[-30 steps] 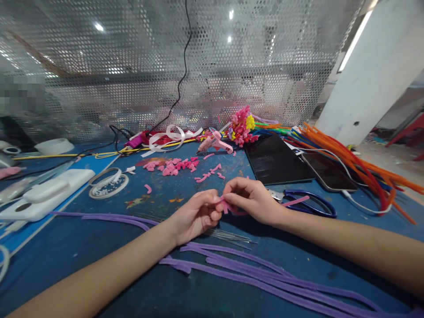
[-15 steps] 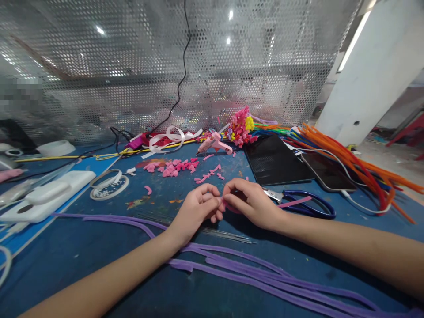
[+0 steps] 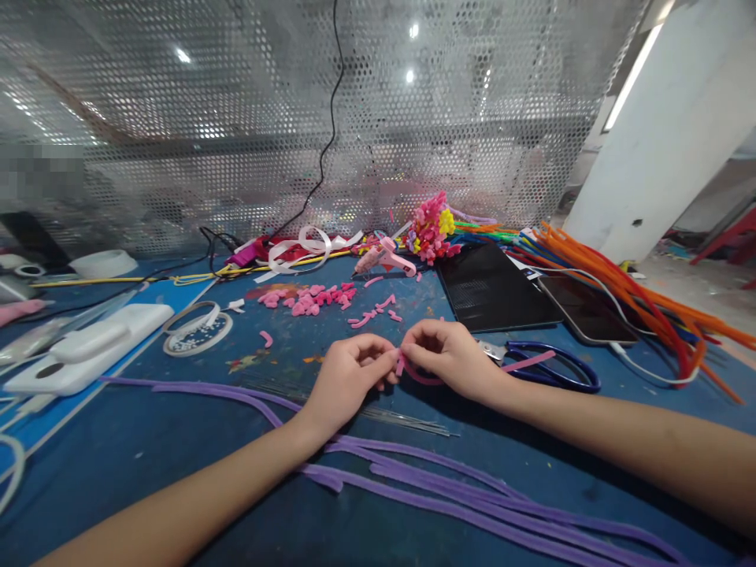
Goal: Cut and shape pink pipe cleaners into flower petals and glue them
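Note:
Both my hands meet fingertip to fingertip above the middle of the table. My left hand [image 3: 359,376] pinches the short end of a pink pipe cleaner [image 3: 426,379]. Thumb and forefinger of my right hand [image 3: 449,358] are closed on the same strip; it curves below that hand, and a straight pink length shows beyond the wrist over the scissors. Blue-handled scissors [image 3: 582,376] lie right of my right hand, their blades partly hidden. Thin metal wires [image 3: 413,424] lie beneath my hands, and long purple pipe cleaners [image 3: 449,488] run under my left wrist.
Small bent pink pieces [image 3: 310,299] lie in a pile behind my hands, near a pink glue gun [image 3: 387,258]. A black tablet [image 3: 499,287], a phone [image 3: 584,309] and orange pipe cleaners [image 3: 638,276] sit right. A dish of white beads [image 3: 198,335] and a white power strip [image 3: 88,346] are left.
My fingertips still meet at the pink pipe cleaner, and more of its end and curve shows between and below them. The whole view has shifted slightly; other things lie as before.

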Demonstrator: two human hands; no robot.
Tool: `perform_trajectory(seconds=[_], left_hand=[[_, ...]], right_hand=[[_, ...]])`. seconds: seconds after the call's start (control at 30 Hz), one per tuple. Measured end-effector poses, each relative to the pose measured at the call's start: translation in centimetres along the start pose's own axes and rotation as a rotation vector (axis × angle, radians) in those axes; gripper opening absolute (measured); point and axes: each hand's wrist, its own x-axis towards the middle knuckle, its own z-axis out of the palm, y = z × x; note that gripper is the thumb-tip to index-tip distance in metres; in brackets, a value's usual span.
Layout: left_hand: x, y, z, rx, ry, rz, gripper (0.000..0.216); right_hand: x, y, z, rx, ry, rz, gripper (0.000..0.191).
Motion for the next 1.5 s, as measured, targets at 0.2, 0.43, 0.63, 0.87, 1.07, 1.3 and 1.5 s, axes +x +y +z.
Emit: perform_trajectory(seconds=[0.2, 0.43, 0.63, 0.87, 1.07, 1.3, 1.5], left_hand=[[-0.4, 0.0, -1.0, 0.607, -0.087, 0.418, 0.014], [0.3, 0.3, -0.7, 0.004, 0.014, 0.040, 0.019], [0.6, -0.4, 0.1, -0.209, 0.017, -0.002, 0.020], [-0.4, -0.2, -0.8, 0.530, -0.083, 0.359, 0.017], [0.5, -0.2, -0.6, 0.017, -0.006, 0.078, 0.017], [0.7, -0.7, -0.7, -0.541, 0.225, -0.099, 0.015], [0.7, -1.1, -1.0, -0.573, 0.221, -0.100, 0.023]], right_hand=[[-0.8, -0.1, 0.2, -0.426, -0.066, -0.227, 0.012], [0.3, -0.1, -0.1, 0.027, 0.009, -0.003, 0.017], [0.3, -0.3, 0.0, 0.044, 0.062, -0.026, 0.016], [-0.8, -0.1, 0.1, -0.493, -0.092, -0.271, 0.008], [-0.3, -0.2, 0.0, -0.303, 0.047, -0.187, 0.011], [-0.2, -0.7, -0.5, -0.110, -0.305, -0.204, 0.030], [-0.2, -1.0, -1.1, 0.039, -0.596, -0.205, 0.046]])
